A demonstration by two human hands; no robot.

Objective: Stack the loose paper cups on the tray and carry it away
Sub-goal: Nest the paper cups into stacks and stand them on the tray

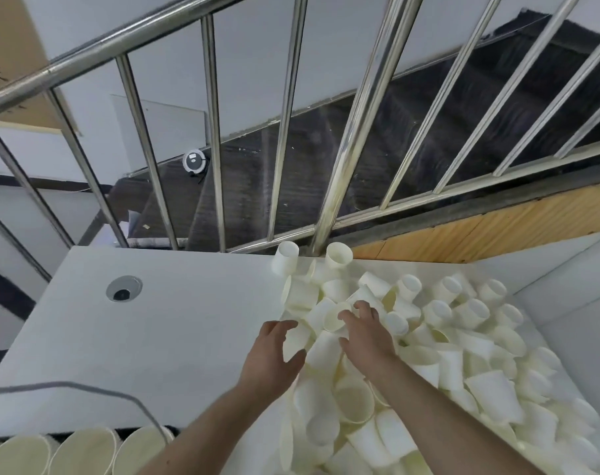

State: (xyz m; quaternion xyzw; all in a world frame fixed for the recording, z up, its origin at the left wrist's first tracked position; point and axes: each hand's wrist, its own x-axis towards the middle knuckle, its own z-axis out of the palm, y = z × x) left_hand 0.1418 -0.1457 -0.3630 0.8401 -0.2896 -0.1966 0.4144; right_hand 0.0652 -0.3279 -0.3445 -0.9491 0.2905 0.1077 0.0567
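A big heap of loose white paper cups (pixel 456 341) covers the right half of a white table (pixel 161 337). Most lie on their sides and some stand upright at the far edge. My left hand (pixel 273 354) hovers at the heap's left border, fingers spread and curved around a lying cup (pixel 296 339), thumb below it. My right hand (pixel 367 332) reaches into the heap, and its fingertips touch the rim of a cup (pixel 334 318) lying on its side. Whether either hand grips its cup is unclear. No tray is visible under the cups.
Several upright cups (pixel 82 450) stand in a row at the bottom left, with a grey cable (pixel 86 387) arcing over them. A cable hole (pixel 123 289) sits in the tabletop. A steel stair railing (pixel 285 132) rises behind the table, with dark stairs beyond it.
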